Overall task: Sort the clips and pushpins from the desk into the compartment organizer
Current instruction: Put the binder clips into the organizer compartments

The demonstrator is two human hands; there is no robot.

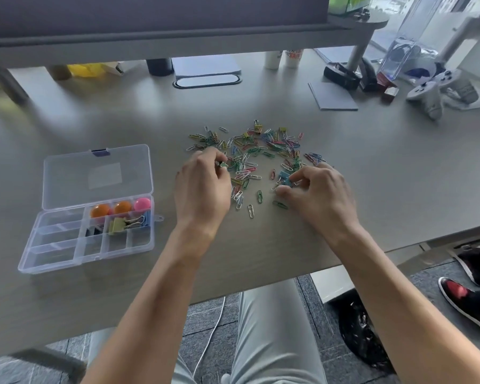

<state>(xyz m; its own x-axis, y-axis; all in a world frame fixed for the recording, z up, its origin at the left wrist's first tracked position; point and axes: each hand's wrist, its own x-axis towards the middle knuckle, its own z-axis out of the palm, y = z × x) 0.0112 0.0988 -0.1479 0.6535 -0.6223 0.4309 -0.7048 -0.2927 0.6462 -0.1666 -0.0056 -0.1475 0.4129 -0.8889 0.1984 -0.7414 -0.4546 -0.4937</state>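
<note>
While pinched, clip (224, 164) meets left hand (203, 184).

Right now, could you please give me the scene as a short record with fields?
left hand: pinches a small green binder clip
right hand: fingers on a blue binder clip
paper clips: loose pile on desk
organizer: lid open, left of pile
organizer contents: three round pushpins, several binder clips

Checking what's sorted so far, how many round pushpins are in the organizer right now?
3, side by side in one back compartment of the organizer: an orange pushpin on the left, a second orange one in the middle, a pink one on the right. Others may hide in the desk pile.
</note>
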